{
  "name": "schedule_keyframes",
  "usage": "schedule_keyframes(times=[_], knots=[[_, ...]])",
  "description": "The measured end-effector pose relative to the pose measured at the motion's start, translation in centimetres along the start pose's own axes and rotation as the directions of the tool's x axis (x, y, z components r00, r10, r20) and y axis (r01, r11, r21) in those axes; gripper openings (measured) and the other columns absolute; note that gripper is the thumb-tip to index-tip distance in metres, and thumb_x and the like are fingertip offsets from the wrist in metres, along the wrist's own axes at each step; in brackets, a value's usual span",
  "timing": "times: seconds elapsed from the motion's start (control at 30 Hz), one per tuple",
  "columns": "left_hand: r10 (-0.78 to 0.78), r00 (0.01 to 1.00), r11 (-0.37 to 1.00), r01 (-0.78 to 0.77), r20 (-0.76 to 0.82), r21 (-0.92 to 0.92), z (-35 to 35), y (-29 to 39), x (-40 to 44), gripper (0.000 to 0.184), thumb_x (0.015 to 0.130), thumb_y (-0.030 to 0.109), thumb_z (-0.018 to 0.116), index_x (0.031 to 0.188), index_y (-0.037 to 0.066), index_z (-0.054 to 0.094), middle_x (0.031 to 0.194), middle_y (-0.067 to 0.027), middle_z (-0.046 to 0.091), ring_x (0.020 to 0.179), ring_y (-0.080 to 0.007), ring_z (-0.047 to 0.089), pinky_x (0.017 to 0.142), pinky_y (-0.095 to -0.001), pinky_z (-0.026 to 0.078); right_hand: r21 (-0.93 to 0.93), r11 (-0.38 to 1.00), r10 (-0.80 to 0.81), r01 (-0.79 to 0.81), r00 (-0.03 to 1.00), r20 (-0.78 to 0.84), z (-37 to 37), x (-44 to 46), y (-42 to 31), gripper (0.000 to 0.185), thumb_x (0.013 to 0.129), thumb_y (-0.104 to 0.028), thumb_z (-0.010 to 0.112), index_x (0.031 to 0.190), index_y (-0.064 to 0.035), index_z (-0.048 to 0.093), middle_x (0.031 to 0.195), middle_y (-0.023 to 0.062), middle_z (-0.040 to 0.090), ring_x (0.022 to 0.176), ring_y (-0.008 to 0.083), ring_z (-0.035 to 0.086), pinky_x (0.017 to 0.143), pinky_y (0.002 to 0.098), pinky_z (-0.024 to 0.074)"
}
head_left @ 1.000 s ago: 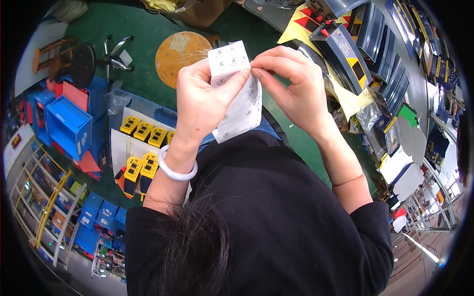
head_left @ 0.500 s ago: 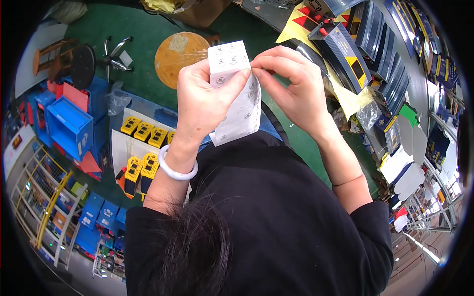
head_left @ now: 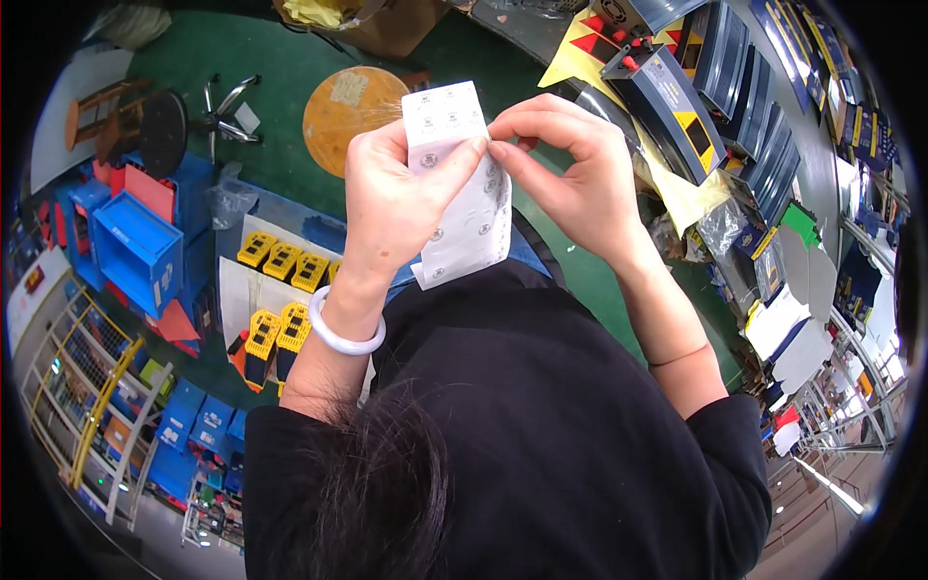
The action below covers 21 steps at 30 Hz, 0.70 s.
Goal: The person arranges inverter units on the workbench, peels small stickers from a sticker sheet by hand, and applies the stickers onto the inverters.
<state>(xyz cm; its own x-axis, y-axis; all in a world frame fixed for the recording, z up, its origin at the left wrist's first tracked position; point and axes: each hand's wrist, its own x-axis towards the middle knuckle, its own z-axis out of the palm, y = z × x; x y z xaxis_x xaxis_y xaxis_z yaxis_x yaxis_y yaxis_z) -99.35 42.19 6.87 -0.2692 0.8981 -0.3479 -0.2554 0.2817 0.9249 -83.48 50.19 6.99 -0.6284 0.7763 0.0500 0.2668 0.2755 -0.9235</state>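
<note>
As we hold it before us, our left grip (head_left: 393, 198) pinches a printed white strip (head_left: 472, 230).
Our right grip (head_left: 578, 174) meets its edge, whether pinching we cannot tell; its print is too small to read.

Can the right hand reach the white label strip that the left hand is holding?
Yes, very likely: the right hand has its fingertips right at the edge of the white label strip, close by where the left hand grips it, and nothing visible blocks the way.
</note>
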Motion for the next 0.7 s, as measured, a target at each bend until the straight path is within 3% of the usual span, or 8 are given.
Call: schedule_keyframes(times=[0.43,0.7], knots=[[0.025,0.999,0.999,-0.024,-0.032,0.031,0.2,-0.1,0.0,0.011,0.085,0.002,0.070,0.094,-0.003,0.072,0.085,-0.0061,0.073,0.076,-0.0090,0.067,0.068,-0.0244,0.053,0.007,1.000,0.005,-0.005,0.999,-0.043,0.5,0.1,0.5,0.008,0.081,-0.004,0.070,0.087,0.0003,0.069,0.085,0.0086,0.068,0.072,0.0180,0.066,0.064,0.0285,0.0518],[-0.024,0.998,0.999,0.022,-0.053,-0.038,0.4,-0.5,0.5,0.012,0.085,0.003,0.070,0.094,-0.004,0.072,0.085,-0.0061,0.072,0.075,-0.0092,0.066,0.067,-0.0239,0.053,0.146,0.982,0.132,-0.121,0.989,-0.070,1.3,0.2,1.5,0.009,0.083,-0.007,0.067,0.087,0.0013,0.067,0.080,0.0063,0.066,0.072,0.0134,0.062,0.065,0.0259,0.0486]])
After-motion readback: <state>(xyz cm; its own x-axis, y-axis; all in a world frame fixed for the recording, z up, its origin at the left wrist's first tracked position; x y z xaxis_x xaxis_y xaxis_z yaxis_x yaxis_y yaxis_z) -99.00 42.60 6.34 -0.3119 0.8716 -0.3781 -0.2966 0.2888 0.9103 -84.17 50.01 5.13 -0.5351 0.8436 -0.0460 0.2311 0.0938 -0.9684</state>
